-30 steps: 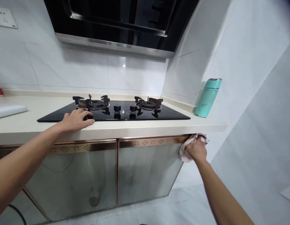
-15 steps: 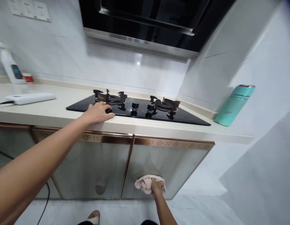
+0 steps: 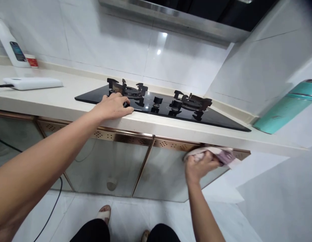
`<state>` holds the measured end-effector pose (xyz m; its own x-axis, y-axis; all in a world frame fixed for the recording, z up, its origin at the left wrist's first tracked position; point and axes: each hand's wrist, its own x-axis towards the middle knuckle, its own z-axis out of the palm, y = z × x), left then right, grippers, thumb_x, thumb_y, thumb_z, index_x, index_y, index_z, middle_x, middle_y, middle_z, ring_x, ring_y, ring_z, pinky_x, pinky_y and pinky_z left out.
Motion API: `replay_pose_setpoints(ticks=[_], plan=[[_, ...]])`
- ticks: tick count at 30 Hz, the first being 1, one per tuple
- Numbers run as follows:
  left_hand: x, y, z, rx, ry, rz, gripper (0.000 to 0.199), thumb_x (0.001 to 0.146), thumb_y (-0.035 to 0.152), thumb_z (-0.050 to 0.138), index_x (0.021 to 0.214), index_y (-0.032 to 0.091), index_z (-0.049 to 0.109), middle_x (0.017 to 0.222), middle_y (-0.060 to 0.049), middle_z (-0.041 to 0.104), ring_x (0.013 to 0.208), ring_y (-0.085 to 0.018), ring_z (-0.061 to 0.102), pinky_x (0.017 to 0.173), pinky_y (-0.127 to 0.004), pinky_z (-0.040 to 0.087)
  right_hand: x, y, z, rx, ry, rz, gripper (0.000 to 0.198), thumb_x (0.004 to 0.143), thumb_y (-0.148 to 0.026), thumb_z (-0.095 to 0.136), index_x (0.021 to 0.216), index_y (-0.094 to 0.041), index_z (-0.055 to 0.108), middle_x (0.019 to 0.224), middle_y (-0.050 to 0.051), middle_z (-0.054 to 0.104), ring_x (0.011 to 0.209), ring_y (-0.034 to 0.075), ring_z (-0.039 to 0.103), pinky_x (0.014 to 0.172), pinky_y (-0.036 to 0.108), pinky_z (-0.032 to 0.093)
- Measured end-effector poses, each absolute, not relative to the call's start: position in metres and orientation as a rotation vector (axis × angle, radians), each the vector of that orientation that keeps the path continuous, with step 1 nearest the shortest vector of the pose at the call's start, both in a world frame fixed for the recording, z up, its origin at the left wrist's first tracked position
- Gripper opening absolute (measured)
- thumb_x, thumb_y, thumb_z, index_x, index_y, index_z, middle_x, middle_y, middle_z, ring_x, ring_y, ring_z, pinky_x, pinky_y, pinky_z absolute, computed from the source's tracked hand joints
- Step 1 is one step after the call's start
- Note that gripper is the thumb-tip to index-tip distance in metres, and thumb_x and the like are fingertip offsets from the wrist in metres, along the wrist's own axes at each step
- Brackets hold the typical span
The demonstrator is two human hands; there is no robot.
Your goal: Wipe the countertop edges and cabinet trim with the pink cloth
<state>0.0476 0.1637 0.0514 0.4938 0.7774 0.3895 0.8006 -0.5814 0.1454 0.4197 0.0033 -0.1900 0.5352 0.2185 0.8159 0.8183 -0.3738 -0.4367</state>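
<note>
My left hand (image 3: 114, 107) rests on the front edge of the black gas hob (image 3: 143, 107), fingers spread and holding nothing. In my right hand (image 3: 200, 167) is a pale pink cloth (image 3: 200, 153) with a purplish part, slightly blurred. That cloth lies against the top of the right cabinet door (image 3: 166, 171), over its copper-coloured perforated trim (image 3: 171, 145). Part of the trim is hidden behind the cloth. Two burners with black pan supports and two knobs (image 3: 158, 101) stand on the hob.
A teal flask (image 3: 284, 111) stands at the counter's right end. On the left are a white power bank (image 3: 37, 83) with a black cable, a white spray bottle (image 3: 13, 45) and a small red-and-white tub (image 3: 32, 61). A range hood (image 3: 176, 16) hangs above.
My right hand has moved the cloth from low on the right cabinet door up and right to its top trim. My left hand stays at the hob edge; the view has shifted.
</note>
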Motion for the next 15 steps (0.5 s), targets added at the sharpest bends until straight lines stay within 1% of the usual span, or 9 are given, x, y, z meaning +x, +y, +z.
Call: replay_pose_setpoints(ticks=[2,4,5,7,10,12,15], plan=[[0.048,0.163,0.051,-2.670,-1.415,-0.657,0.056,0.086,0.062,0.041,0.126,0.030,0.064,0.135,-0.008,0.058,0.129,-0.036,0.047,0.111,-0.057,0.033,0.378,0.015,-0.220,-1.853,-1.254,-0.845,0.040,0.086,-0.029,0.053,0.122,-0.014,0.058,0.122,0.023,0.049,0.126,0.043,0.041,0.103,0.065,0.033],[0.048,0.162,0.052,-2.664,-1.426,-0.659,0.055,0.086,0.062,0.041,0.125,0.031,0.064,0.136,-0.006,0.057,0.129,-0.036,0.047,0.112,-0.056,0.033,0.337,0.022,-0.263,-1.784,-1.598,-0.737,0.021,0.087,-0.025,0.055,0.105,-0.025,0.067,0.107,0.012,0.060,0.113,0.034,0.052,0.103,0.059,0.038],[0.049,0.161,0.052,-2.657,-1.433,-0.659,0.054,0.086,0.061,0.042,0.125,0.031,0.065,0.136,-0.006,0.057,0.129,-0.036,0.047,0.112,-0.055,0.033,0.321,0.023,-0.284,-1.727,-1.771,-0.669,0.017,0.087,-0.023,0.058,0.098,-0.029,0.069,0.100,0.008,0.064,0.105,0.029,0.055,0.103,0.055,0.039],[0.049,0.161,0.053,-2.646,-1.451,-0.655,0.053,0.087,0.061,0.043,0.125,0.031,0.065,0.136,-0.006,0.057,0.128,-0.036,0.047,0.112,-0.054,0.033,0.302,0.023,-0.323,-1.591,-2.123,-0.539,0.018,0.086,-0.018,0.062,0.092,-0.033,0.070,0.094,0.002,0.068,0.094,0.022,0.058,0.104,0.049,0.041],[0.050,0.159,0.054,-2.645,-1.487,-0.638,0.052,0.086,0.060,0.045,0.125,0.032,0.065,0.137,-0.005,0.058,0.129,-0.036,0.046,0.112,-0.054,0.033,0.308,0.014,-0.361,-1.460,-2.536,-0.334,0.024,0.087,-0.013,0.061,0.097,-0.031,0.071,0.100,0.001,0.071,0.096,0.022,0.060,0.105,0.050,0.041],[0.050,0.158,0.055,-2.647,-1.494,-0.632,0.052,0.085,0.060,0.046,0.125,0.032,0.065,0.136,-0.004,0.058,0.128,-0.035,0.046,0.112,-0.053,0.034,0.325,0.003,-0.374,-1.580,-2.503,-0.189,0.025,0.083,-0.011,0.062,0.092,-0.031,0.071,0.098,0.001,0.072,0.098,0.023,0.061,0.104,0.048,0.043],[0.051,0.157,0.057,-2.648,-1.483,-0.625,0.051,0.087,0.059,0.045,0.123,0.030,0.066,0.134,-0.005,0.058,0.127,-0.034,0.047,0.112,-0.052,0.034,0.359,-0.019,-0.374,-1.846,-2.211,-0.065,0.021,0.078,-0.012,0.061,0.080,-0.031,0.069,0.085,0.002,0.070,0.092,0.026,0.063,0.096,0.049,0.047]])
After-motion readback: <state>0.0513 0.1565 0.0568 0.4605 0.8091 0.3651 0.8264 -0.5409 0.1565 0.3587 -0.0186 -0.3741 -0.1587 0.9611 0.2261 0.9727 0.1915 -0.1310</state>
